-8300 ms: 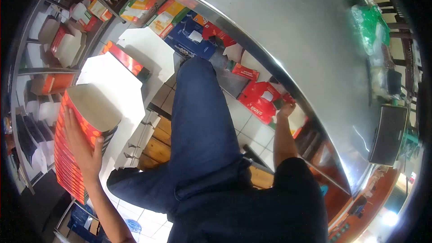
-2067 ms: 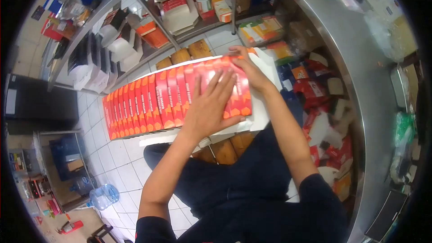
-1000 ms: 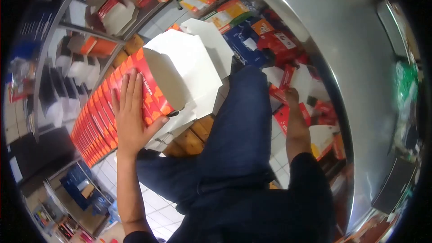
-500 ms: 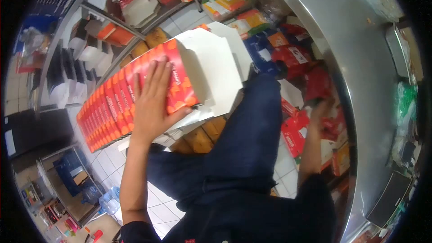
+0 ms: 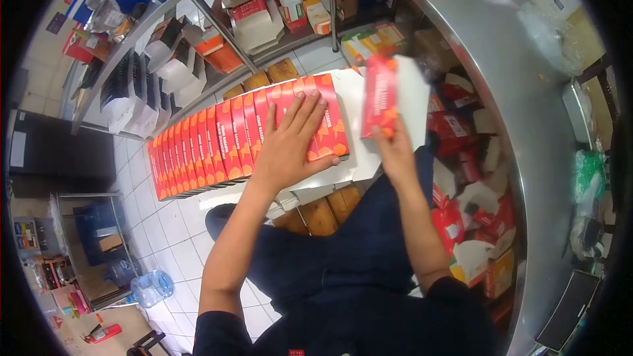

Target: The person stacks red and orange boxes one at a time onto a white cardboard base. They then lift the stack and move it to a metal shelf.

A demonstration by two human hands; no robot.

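Note:
A long row of red and orange folding cartons (image 5: 217, 142) stands packed face to face in front of me, white flaps showing at the right end. My left hand (image 5: 283, 142) lies flat across the tops near that end, fingers apart, touching the cartons. Just right of the row, my right hand (image 5: 397, 155) grips one more red carton (image 5: 380, 99) by its lower edge. This carton is slightly blurred, and its white flaps extend to the right. The fingers behind it are partly hidden.
Wooden slats (image 5: 320, 211) show beneath the row. On the right curves a steel counter (image 5: 501, 92), with a heap of loose red cartons (image 5: 455, 132) below its edge. A metal shelf (image 5: 290, 39) holding more folded boxes stands behind. A clear water bottle (image 5: 151, 288) rests at lower left.
My right hand has come up from the heap on the right with a red carton in it. My left hand stays on the row; the whole view has shifted.

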